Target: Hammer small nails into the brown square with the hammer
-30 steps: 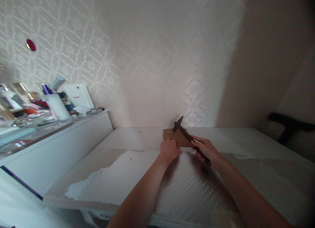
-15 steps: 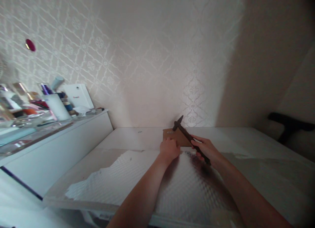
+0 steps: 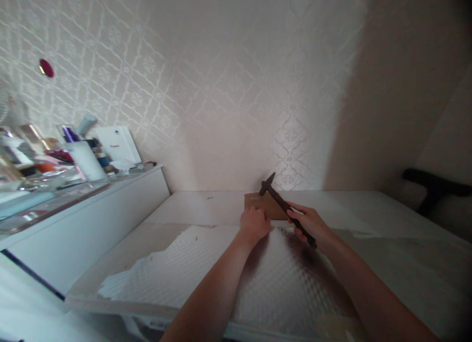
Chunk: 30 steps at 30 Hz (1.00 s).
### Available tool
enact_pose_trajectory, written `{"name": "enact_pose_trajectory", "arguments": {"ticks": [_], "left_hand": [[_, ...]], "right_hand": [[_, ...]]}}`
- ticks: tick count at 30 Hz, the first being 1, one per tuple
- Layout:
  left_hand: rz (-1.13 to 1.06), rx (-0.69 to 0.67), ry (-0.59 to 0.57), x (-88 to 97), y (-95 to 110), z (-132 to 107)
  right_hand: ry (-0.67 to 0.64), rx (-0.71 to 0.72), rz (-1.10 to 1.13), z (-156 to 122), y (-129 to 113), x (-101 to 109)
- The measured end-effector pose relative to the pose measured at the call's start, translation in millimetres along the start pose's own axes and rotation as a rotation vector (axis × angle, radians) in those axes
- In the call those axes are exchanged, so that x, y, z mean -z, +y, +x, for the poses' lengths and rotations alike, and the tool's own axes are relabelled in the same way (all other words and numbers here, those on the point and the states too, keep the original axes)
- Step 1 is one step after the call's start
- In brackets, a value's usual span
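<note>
My right hand (image 3: 311,225) is closed round the handle of a small dark hammer (image 3: 278,199), whose head is raised above a brown wooden board (image 3: 254,203) lying on the white table (image 3: 387,233). Curled at the board's near edge is my left hand (image 3: 253,224), with its fingertips pinched together on the wood. What those fingertips hold is too small to see. Both forearms reach over a white textured sheet (image 3: 206,268) spread on the table.
A patterned wall stands right behind the board. At the left, a white cabinet (image 3: 92,214) carries several bottles, a white cup (image 3: 86,160) and a white box (image 3: 118,143). A dark chair arm (image 3: 435,187) shows at the far right.
</note>
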<state>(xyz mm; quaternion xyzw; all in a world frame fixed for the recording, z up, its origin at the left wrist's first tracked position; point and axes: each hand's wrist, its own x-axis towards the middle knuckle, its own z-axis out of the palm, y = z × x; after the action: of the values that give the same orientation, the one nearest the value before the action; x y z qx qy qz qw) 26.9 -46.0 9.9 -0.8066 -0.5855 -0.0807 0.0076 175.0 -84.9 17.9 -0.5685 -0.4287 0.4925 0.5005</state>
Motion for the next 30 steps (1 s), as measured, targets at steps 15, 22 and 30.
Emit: {"name": "enact_pose_trajectory", "arguments": {"ticks": [15, 22, 30], "left_hand": [[-0.002, 0.003, -0.001, -0.2, 0.0, 0.6], [0.004, -0.003, 0.005, -1.4, -0.3, 1.2], [0.005, -0.02, 0.002, -1.1, -1.1, 0.9]], "right_hand": [[-0.015, -0.013, -0.01, 0.5, 0.9, -0.3], [-0.016, -0.023, 0.002, 1.8, 2.4, -0.1], [-0.013, -0.034, 0.024, 1.9, 1.9, -0.6]]}}
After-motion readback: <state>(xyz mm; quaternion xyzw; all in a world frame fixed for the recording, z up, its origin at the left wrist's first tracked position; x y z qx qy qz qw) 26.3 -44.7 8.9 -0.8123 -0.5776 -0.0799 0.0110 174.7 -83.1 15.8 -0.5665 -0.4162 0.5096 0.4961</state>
